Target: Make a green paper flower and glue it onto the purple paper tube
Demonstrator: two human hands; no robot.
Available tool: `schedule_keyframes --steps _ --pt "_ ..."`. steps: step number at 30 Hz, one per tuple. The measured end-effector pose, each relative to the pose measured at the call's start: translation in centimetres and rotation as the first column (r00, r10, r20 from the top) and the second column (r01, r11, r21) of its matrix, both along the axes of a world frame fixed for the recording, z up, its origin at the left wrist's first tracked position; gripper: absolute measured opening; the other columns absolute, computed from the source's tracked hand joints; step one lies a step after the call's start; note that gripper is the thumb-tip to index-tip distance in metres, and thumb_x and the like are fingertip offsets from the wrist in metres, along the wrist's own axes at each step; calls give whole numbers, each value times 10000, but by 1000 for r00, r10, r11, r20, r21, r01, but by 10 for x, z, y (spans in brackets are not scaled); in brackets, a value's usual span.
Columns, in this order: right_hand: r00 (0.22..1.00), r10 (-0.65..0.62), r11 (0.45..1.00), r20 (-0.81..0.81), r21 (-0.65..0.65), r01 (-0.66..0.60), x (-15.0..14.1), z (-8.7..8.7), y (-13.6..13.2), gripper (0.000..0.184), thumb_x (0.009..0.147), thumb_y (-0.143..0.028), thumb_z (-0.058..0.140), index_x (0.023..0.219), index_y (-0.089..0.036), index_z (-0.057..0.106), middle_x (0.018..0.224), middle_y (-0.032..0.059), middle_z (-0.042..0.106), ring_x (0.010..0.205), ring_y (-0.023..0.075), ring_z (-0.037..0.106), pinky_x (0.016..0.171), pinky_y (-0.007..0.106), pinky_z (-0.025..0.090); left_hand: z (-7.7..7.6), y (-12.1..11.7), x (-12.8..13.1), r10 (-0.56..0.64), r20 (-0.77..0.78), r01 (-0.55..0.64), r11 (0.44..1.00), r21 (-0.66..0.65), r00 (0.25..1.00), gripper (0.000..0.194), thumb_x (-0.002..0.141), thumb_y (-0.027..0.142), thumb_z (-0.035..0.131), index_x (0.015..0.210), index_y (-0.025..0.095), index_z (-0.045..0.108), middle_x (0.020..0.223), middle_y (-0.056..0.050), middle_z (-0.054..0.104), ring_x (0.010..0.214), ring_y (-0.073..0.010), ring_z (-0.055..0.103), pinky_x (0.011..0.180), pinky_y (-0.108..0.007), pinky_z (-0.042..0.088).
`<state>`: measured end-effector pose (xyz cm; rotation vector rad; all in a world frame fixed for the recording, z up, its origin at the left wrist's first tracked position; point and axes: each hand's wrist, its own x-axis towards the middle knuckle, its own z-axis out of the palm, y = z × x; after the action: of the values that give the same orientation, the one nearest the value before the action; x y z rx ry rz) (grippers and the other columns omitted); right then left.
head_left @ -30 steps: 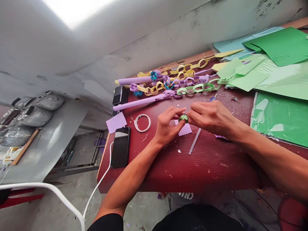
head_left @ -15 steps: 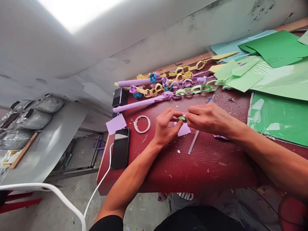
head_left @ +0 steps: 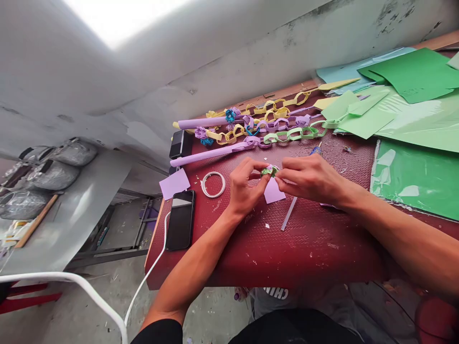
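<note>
Pinching a green paper piece (head_left: 268, 171), fingertips (head_left: 261, 176) hide its shape.

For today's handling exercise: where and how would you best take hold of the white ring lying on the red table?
Probably pinch the white ring across its thin rim on the near-right arc, coming from above: it lies flat and open-centred, with the phone close at its near-left.

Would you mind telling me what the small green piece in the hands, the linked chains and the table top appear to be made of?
The small green piece, pinched between the left hand and the right hand, looks like matte coloured paper, folded or rolled tight. The linked chains seem to be flat paper strips looped together, pastel and unglossy. The table top looks like dark red textured vinyl or plastic; a fine embossed pattern shows.
</note>
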<state>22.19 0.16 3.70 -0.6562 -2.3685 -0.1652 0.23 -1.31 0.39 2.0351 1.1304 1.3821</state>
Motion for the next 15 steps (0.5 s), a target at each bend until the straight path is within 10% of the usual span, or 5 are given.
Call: schedule_keyframes --steps 5,15 --pt "994 -43 991 -103 -133 29 6 0 4 207 995 -308 639 1074 -157 758 944 61 660 769 141 568 654 286 403 -2 0 2 -103 59 103 995 2 993 176 976 253 739 1149 223 738 1072 -35 725 975 -126 715 791 -235 689" --pt "990 -86 969 -113 -239 57 -2 -6 4 212 986 -249 614 982 -117 781 891 66 646 715 131 527 662 290 380 -4 -1 5 -96 58 99 994 -48 994 209 960 249 738 1168 242 756 1095 -46 644 999 -140 671 688 -198 665"
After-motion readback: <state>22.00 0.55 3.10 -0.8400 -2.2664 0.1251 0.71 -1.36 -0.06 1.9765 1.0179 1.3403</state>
